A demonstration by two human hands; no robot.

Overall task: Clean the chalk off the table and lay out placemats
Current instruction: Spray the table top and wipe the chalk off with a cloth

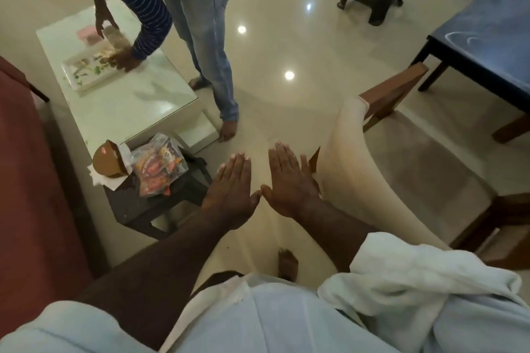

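While looking down over glossy pale floor [286, 46]: cream chair [358, 180] at right, just beside right grip [289, 180]. White cloth [407, 275] draped over right forearm. Low white surface [134, 112] at left, bearing tray [83, 77] under hand [124, 61] of another person in striped sleeve, standing barefoot beside it. Far upper right, blue surface [496, 8] smeared with white chalk [463, 37], well apart from both grips. Dark stool [143, 209] near left grip [229, 189], carrying clear bag [159, 169] of packets. Both grips released, held out flat above floor, palms down, fingers straight, thumb tips almost meeting, grasping nothing.
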